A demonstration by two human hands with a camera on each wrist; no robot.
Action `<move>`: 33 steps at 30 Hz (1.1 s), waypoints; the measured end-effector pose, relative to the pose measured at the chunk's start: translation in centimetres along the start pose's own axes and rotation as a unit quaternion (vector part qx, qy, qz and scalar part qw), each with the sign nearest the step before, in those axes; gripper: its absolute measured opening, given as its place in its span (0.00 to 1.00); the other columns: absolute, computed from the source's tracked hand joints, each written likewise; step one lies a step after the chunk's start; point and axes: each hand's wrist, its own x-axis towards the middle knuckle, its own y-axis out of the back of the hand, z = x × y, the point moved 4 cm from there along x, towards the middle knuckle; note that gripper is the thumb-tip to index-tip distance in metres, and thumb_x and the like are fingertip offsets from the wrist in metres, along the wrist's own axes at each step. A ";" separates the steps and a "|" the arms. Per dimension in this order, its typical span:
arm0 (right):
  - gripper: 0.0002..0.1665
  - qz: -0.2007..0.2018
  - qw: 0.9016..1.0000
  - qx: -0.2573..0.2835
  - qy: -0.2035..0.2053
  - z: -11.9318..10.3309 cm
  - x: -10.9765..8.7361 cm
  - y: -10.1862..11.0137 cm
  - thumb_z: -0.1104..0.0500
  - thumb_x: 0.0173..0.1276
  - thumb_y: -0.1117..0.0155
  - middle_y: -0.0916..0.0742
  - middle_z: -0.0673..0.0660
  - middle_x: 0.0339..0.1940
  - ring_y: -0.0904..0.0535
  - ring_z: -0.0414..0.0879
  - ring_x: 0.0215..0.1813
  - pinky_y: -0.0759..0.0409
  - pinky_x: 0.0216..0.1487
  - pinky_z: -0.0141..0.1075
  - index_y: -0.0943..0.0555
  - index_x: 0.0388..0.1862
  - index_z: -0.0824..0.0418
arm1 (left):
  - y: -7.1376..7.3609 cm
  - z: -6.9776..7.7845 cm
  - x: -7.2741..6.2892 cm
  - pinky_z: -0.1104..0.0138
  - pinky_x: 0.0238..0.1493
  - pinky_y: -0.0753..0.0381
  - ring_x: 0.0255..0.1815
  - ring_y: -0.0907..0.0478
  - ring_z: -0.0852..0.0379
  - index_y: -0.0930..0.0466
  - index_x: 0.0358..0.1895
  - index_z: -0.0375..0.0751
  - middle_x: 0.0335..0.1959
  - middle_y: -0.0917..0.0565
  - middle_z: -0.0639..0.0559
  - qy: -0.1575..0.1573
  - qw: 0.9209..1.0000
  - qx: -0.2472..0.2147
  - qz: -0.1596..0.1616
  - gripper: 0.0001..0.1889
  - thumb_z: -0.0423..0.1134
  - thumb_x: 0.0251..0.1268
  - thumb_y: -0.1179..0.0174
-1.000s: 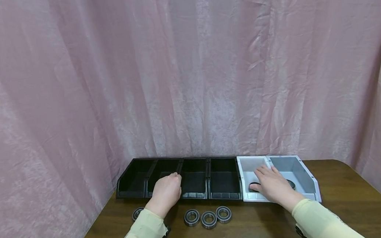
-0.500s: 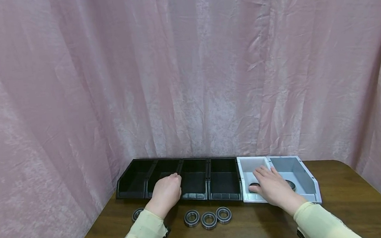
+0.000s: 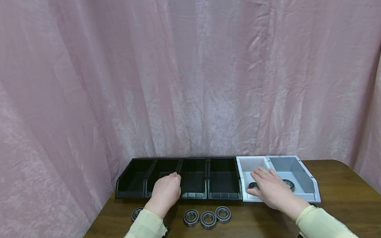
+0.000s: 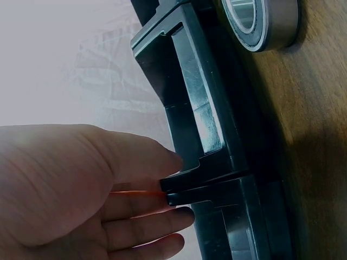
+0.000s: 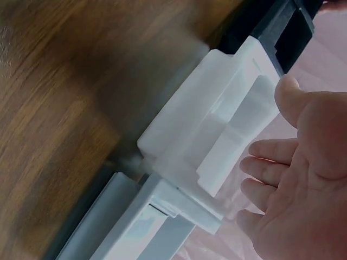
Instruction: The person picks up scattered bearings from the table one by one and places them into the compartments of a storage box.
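Note:
My left hand [image 3: 166, 190] pinches the adjoining side walls of two black bins [image 4: 203, 187]; in the left wrist view the thumb lies on one side and the fingers on the other. My right hand [image 3: 275, 188] hovers with spread fingers over the front of the white bin [image 3: 246, 163] and holds nothing. Beside its thumb, a ball bearing [image 3: 250, 185] sits in the white bin, partly hidden. Another ball bearing [image 3: 293, 186] lies in the light grey bin [image 3: 303, 190], right of the hand.
On the wooden table [image 3: 251, 232], in front of the black bins, stand three bearings [image 3: 209, 227] close together. One more bearing [image 3: 135, 214] lies at the left, partly behind the left sleeve. A pink curtain [image 3: 187, 78] hangs behind the row of bins.
My right thumb has moved a little left and away from the bearing in the white bin, so its ring shows more. The left hand still pinches the black bins' walls.

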 end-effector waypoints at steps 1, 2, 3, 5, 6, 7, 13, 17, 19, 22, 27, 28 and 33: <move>0.41 0.001 1.000 0.000 0.002 -0.1 0.0 0.0 0.42 0.80 0.30 0.20 0.74 0.75 0.30 0.72 0.81 0.38 0.80 0.70 0.21 0.72 0.75 | 1.5 0.8 0.1 0.55 0.31 0.10 0.26 0.15 0.49 0.13 0.36 0.34 0.34 0.12 0.43 0.008 1.000 0.001 -0.013 0.08 0.30 0.59 0.21; 0.41 0.002 1.000 -0.001 0.005 -0.2 -0.1 0.1 0.42 0.79 0.30 0.20 0.74 0.74 0.30 0.73 0.80 0.38 0.80 0.70 0.21 0.72 0.75 | 1.6 0.8 0.2 0.55 0.31 0.10 0.26 0.15 0.49 0.12 0.36 0.34 0.34 0.12 0.43 0.011 1.000 0.003 -0.016 0.08 0.30 0.59 0.21; 0.40 0.003 1.000 -0.002 0.007 -0.4 -0.1 0.1 0.42 0.79 0.30 0.20 0.74 0.74 0.30 0.73 0.80 0.37 0.80 0.70 0.20 0.71 0.75 | 1.7 0.9 0.2 0.56 0.32 0.10 0.26 0.15 0.49 0.12 0.36 0.35 0.34 0.12 0.43 0.012 1.000 0.005 -0.019 0.08 0.30 0.59 0.20; 0.40 0.007 1.000 -0.001 0.011 -0.6 -0.2 0.2 0.42 0.79 0.30 0.19 0.74 0.74 0.29 0.72 0.80 0.37 0.80 0.70 0.20 0.71 0.74 | 1.8 0.9 0.2 0.56 0.33 0.09 0.27 0.15 0.49 0.12 0.36 0.35 0.35 0.12 0.43 0.015 1.000 0.007 -0.023 0.08 0.30 0.60 0.20; 0.40 0.008 1.000 0.000 0.012 -0.7 -0.3 0.2 0.42 0.79 0.29 0.19 0.74 0.74 0.29 0.72 0.80 0.37 0.80 0.69 0.20 0.71 0.74 | 1.8 0.9 0.2 0.56 0.33 0.09 0.27 0.14 0.49 0.12 0.36 0.35 0.36 0.11 0.43 0.016 1.000 0.007 -0.023 0.08 0.30 0.60 0.20; 0.40 0.010 1.000 0.001 0.013 -0.8 -0.3 0.2 0.42 0.79 0.29 0.19 0.74 0.74 0.29 0.72 0.80 0.37 0.80 0.69 0.20 0.72 0.74 | 1.8 1.0 0.2 0.56 0.33 0.09 0.27 0.14 0.49 0.12 0.36 0.35 0.36 0.11 0.43 0.015 1.000 0.007 -0.024 0.08 0.30 0.60 0.20; 0.39 0.023 0.999 0.011 0.019 -1.5 -0.7 0.3 0.44 0.78 0.28 0.19 0.73 0.75 0.29 0.71 0.80 0.37 0.81 0.67 0.20 0.72 0.73 | 1.5 0.9 0.1 0.56 0.34 0.09 0.28 0.14 0.49 0.12 0.37 0.35 0.38 0.10 0.43 0.014 1.000 0.008 -0.023 0.08 0.31 0.60 0.20; 0.40 0.031 0.999 0.010 0.024 -1.6 -0.8 0.3 0.43 0.78 0.28 0.19 0.73 0.74 0.28 0.71 0.80 0.37 0.81 0.67 0.20 0.72 0.73 | 1.5 0.9 0.1 0.56 0.33 0.09 0.27 0.14 0.49 0.12 0.36 0.35 0.36 0.11 0.43 0.014 1.000 0.009 -0.024 0.08 0.31 0.60 0.20; 0.40 0.032 0.999 0.011 0.028 -1.7 -0.8 0.3 0.43 0.78 0.28 0.19 0.72 0.74 0.28 0.71 0.80 0.37 0.81 0.67 0.20 0.72 0.73 | 1.6 0.9 0.1 0.56 0.33 0.09 0.27 0.15 0.50 0.12 0.37 0.35 0.36 0.11 0.44 0.015 1.000 0.008 -0.025 0.08 0.31 0.60 0.20; 0.40 0.035 0.999 0.009 0.037 -1.7 -0.9 0.2 0.43 0.77 0.28 0.18 0.71 0.74 0.27 0.71 0.79 0.36 0.81 0.67 0.20 0.72 0.73 | 1.6 0.9 0.2 0.56 0.32 0.10 0.26 0.15 0.50 0.12 0.36 0.35 0.34 0.12 0.44 0.013 1.000 0.008 -0.022 0.08 0.31 0.60 0.20; 0.40 0.038 0.998 0.002 0.048 -2.0 -1.0 0.1 0.43 0.77 0.28 0.18 0.71 0.74 0.27 0.70 0.79 0.36 0.81 0.66 0.20 0.72 0.73 | 1.5 0.8 0.3 0.56 0.32 0.10 0.26 0.15 0.49 0.12 0.36 0.35 0.34 0.12 0.44 0.011 1.000 0.007 -0.019 0.08 0.30 0.60 0.20; 0.40 0.037 0.998 0.001 0.049 -2.1 -1.1 0.1 0.43 0.77 0.28 0.18 0.71 0.74 0.27 0.69 0.79 0.36 0.81 0.66 0.20 0.73 0.73 | 1.5 0.8 0.3 0.56 0.32 0.10 0.27 0.14 0.49 0.12 0.36 0.35 0.35 0.12 0.44 0.012 1.000 0.007 -0.021 0.08 0.31 0.60 0.20; 0.40 0.037 0.998 0.006 0.057 -2.6 -1.2 0.2 0.43 0.77 0.27 0.18 0.70 0.74 0.26 0.69 0.79 0.36 0.81 0.67 0.20 0.73 0.73 | 1.4 0.9 0.2 0.56 0.34 0.09 0.28 0.14 0.49 0.12 0.37 0.35 0.36 0.11 0.43 0.014 1.000 0.007 -0.025 0.08 0.31 0.61 0.20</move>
